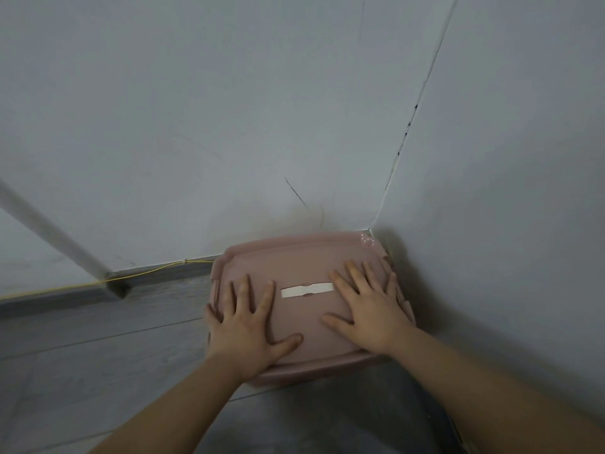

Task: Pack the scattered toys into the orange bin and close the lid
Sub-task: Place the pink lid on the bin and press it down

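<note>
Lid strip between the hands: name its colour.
White strip on the pink lid, head view.

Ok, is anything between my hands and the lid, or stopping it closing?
Nothing visible. Left hand and right hand lie flat on the pinkish-orange plastic lid, either side of its white strip. Nothing pokes out at the lid's visible edges; what's underneath is hidden.

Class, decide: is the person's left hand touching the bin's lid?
Touching. The head view shows the left hand lying flat on the lid, fingers spread.
</note>
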